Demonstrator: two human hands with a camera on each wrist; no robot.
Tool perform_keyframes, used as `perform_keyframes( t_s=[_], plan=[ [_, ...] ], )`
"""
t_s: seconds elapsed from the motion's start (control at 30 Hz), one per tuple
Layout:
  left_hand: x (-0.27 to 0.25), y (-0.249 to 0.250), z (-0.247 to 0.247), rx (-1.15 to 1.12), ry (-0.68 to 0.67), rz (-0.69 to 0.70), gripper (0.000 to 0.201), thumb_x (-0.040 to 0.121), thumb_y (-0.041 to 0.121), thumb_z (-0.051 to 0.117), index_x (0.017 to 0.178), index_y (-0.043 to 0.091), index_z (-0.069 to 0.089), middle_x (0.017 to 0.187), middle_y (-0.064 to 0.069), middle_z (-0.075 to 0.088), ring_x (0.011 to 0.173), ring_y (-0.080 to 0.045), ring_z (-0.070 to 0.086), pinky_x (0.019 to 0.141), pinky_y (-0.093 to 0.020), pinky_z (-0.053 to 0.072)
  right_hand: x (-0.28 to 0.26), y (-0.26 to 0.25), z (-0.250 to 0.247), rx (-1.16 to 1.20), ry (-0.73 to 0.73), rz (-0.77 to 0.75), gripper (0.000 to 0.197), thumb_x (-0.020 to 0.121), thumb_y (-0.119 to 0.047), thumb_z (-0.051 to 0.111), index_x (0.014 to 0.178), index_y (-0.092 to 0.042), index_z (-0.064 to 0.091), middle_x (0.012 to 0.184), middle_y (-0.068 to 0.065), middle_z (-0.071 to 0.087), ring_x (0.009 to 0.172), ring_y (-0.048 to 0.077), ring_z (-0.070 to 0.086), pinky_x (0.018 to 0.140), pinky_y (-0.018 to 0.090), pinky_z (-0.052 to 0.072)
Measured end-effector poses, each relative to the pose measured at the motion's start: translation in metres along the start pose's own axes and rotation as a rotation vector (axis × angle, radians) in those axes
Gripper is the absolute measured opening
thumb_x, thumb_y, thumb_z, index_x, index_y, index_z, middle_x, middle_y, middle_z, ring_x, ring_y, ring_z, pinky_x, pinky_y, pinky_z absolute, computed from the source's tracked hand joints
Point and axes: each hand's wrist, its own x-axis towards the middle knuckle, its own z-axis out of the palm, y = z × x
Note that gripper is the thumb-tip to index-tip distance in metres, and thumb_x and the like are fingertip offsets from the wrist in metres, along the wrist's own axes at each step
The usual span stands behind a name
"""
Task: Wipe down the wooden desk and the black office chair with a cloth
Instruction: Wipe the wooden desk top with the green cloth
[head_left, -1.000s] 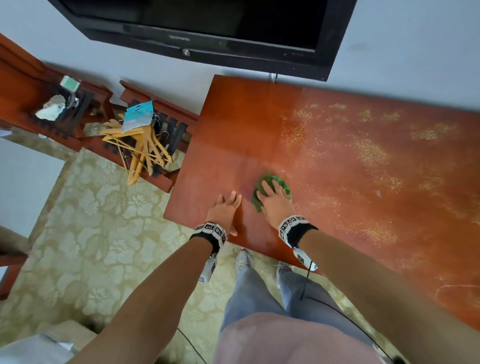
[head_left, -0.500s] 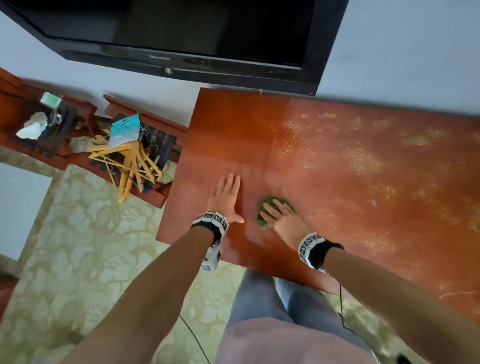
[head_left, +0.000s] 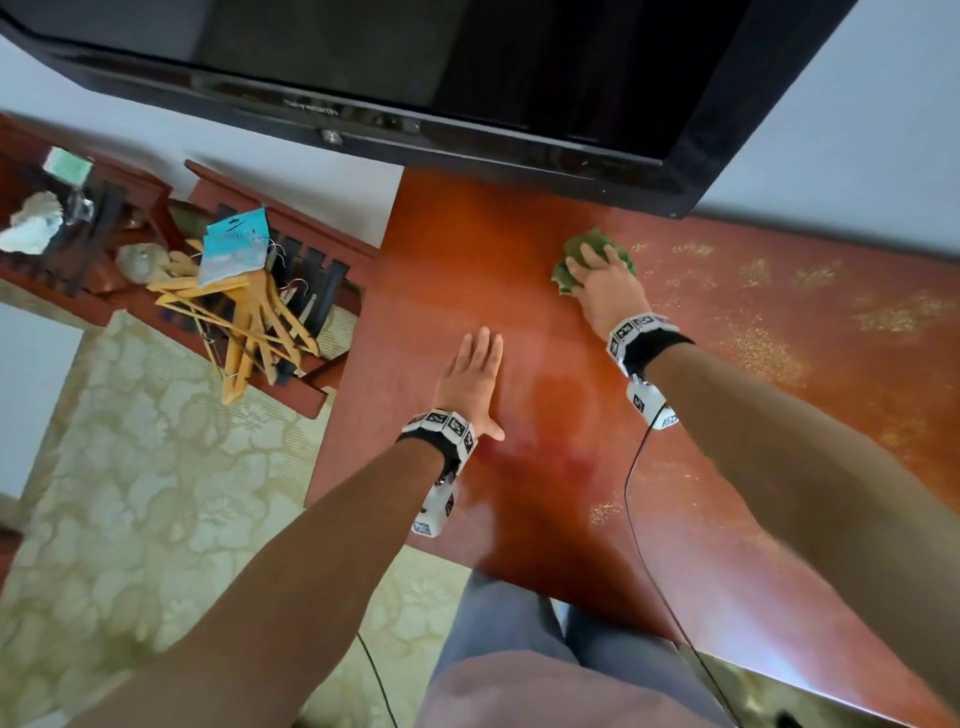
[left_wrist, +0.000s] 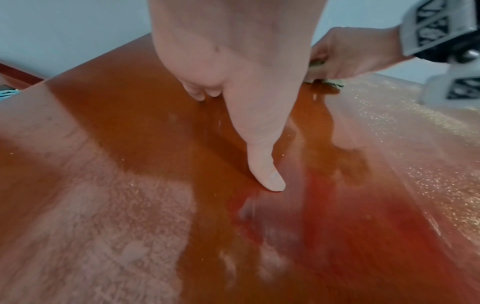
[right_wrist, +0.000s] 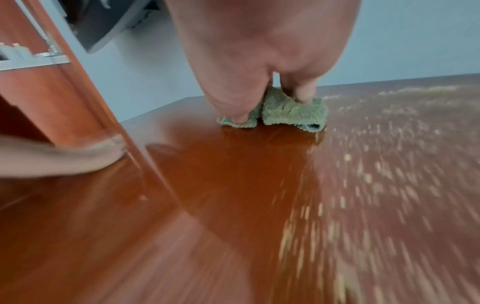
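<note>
While the left hand (head_left: 470, 382) lies flat, fingers straight, on the worktop (head_left: 519, 519), the right hand (head_left: 605, 283) works. Its grip presses the cloth (head_left: 569, 265) near the far edge.

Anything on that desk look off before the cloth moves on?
Yes: pale gritty specks are scattered over the desk to the right of the cloth under the right hand; the wood left of it is clean and glossy.
</note>
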Motion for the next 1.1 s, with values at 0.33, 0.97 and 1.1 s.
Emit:
perform_keyframes(
  t_s=[0.33,0.97,1.1],
  plan=[
    [0.004,-0.005,0.006,-0.022,0.065,0.030,0.152,0.066,0.051,0.092,0.162,0.016,-0.021,0.170,-0.006,-0.024,0.158,-0.028,-0.017,0.130,-0.040,0.005,0.068,-0.017,-0.043,0.266,0.152,0.186,0.027,0.108,-0.031,0.049,0.129,-0.025,0.063,0.129,-0.002,0.066,0.119,0.027,0.060,0.100,0.043,0.050],
    [-0.002,0.022,-0.015,0.133,-0.030,-0.046,0.152,0.066,0.052,0.093,0.161,0.004,-0.016,0.169,-0.020,-0.017,0.158,-0.039,-0.007,0.129,-0.047,0.010,-0.091,-0.041,0.048,0.103,-0.109,-0.367,0.063,0.102,-0.042,0.056,0.159,-0.027,0.034,0.169,-0.004,0.021,0.158,0.030,0.009,0.128,0.051,0.013],
    [0.005,0.035,-0.017,0.263,-0.019,-0.005,0.159,0.061,0.053,0.096,0.159,0.001,-0.018,0.169,-0.024,-0.014,0.157,-0.043,-0.002,0.129,-0.054,0.012,-0.057,-0.016,0.018,0.054,-0.142,-0.314,0.075,0.098,-0.056,0.055,0.162,-0.033,0.022,0.171,-0.008,0.010,0.158,0.025,0.005,0.126,0.048,0.014]
  ],
)
